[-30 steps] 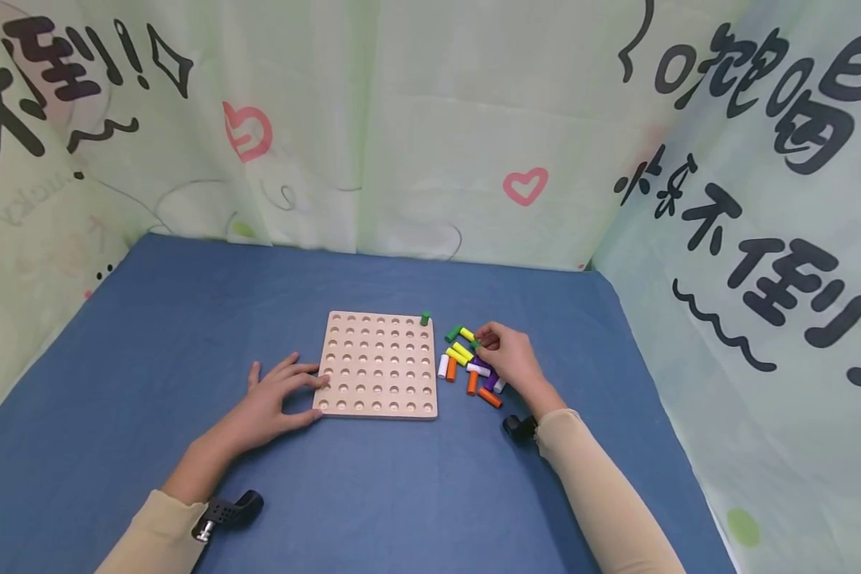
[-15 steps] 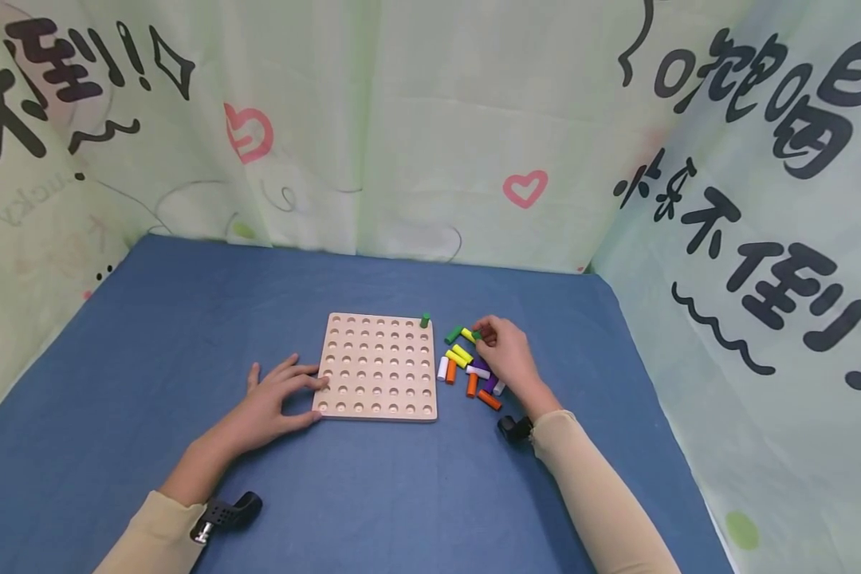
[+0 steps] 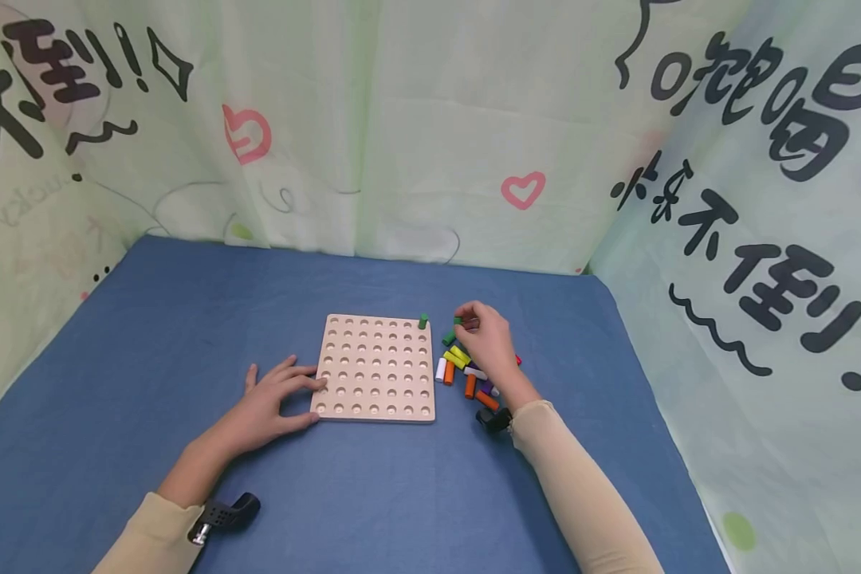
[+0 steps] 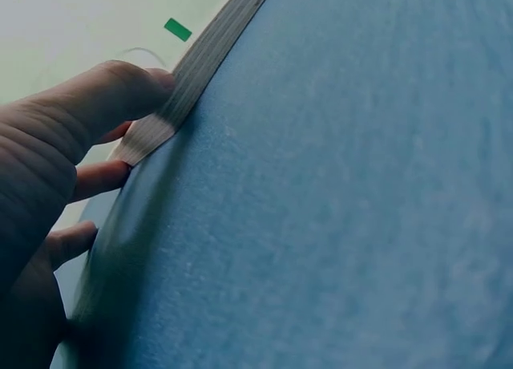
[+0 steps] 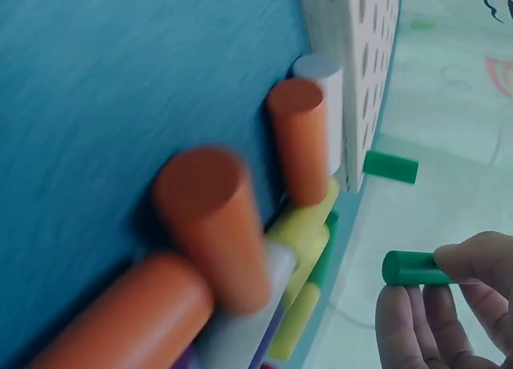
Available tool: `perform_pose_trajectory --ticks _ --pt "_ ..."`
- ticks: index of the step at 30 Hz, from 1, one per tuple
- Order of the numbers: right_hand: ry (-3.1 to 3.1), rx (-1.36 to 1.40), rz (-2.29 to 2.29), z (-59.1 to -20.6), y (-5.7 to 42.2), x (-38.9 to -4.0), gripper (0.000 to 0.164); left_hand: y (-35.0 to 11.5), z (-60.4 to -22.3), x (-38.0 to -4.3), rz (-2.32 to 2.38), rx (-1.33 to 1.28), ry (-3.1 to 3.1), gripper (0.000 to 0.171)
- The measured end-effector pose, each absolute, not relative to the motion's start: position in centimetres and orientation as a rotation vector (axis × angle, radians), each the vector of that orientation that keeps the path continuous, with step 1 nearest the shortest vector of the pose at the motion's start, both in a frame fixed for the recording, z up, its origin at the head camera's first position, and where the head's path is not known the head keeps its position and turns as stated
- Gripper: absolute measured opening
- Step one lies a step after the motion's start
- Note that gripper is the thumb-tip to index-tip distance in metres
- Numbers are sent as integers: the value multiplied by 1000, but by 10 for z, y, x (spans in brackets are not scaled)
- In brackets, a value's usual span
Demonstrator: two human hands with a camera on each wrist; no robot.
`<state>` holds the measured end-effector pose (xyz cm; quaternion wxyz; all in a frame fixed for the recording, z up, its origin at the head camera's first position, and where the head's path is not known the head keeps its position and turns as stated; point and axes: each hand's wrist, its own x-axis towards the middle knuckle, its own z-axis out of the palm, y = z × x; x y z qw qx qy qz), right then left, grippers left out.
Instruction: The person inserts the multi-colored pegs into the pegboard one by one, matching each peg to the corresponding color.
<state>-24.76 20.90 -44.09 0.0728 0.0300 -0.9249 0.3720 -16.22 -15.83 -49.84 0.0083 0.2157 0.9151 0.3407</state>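
Observation:
A pale wooden board (image 3: 375, 367) with rows of round holes lies on the blue cloth. One green peg (image 3: 422, 321) stands upright in its far right corner hole. My left hand (image 3: 261, 414) rests against the board's left side, its fingers spread and the thumb (image 4: 120, 96) touching the near edge. Right of the board, above a loose pile of pegs, my right hand (image 3: 491, 343) pinches another green peg (image 5: 413, 268) between thumb and fingers. That peg is off the cloth and apart from the board. Part of the pile is hidden beneath this hand.
The pile has orange pegs (image 3: 469, 387), yellow pegs (image 3: 455, 359), a white peg (image 3: 441, 369), purple ones, a lying green peg (image 3: 449, 338) and a bit of red. A printed curtain (image 3: 430, 159) encloses the blue cloth (image 3: 373, 494) at the back and sides.
My right hand has lifted the green peg from the pile and moved it left and away from me, towards the board. The left hand and the board have stayed put.

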Motion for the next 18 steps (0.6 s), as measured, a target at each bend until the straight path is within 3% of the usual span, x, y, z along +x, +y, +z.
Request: perform_pose_trajectory --ticks 18 --pt "-2698 97 1237 -443 165 -262 14 -155 -477 -157 817 643 2899 47"
